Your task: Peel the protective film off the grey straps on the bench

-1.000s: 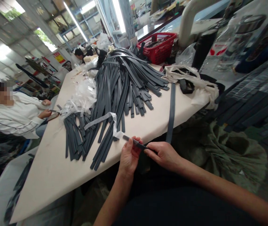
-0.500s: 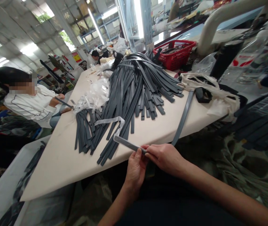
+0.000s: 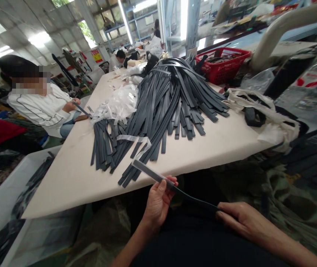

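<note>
My right hand (image 3: 242, 220) covers the near end of the strap (image 3: 150, 172), and the strap's middle is hard to make out against my dark lap. Both forearms are cut off by the lower edge. The strap's long axis runs from lower right to upper left, and its free end points over the table (image 3: 72, 178) edge toward the pile (image 3: 161, 100). My left hand (image 3: 158, 202) pinches the strap between thumb and fingers. My right fingertips are pressed together on it, just off the table and above my lap.
</note>
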A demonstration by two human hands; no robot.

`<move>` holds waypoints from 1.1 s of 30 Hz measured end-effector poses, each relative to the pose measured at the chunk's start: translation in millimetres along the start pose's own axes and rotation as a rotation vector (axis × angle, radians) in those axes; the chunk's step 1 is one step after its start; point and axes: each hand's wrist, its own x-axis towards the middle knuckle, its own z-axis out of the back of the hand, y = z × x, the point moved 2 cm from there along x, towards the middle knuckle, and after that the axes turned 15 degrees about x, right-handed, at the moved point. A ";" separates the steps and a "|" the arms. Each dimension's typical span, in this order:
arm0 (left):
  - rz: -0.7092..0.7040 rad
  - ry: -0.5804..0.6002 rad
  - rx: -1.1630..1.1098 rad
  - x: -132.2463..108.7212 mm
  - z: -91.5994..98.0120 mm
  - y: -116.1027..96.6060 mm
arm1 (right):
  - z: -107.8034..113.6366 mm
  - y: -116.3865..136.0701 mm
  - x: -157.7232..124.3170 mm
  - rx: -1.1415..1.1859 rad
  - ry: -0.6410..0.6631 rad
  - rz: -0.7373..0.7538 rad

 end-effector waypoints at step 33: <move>0.046 0.377 0.535 2.1 -42.1 75.7 | -27.4 -34.5 17.9 0.274 -0.203 0.226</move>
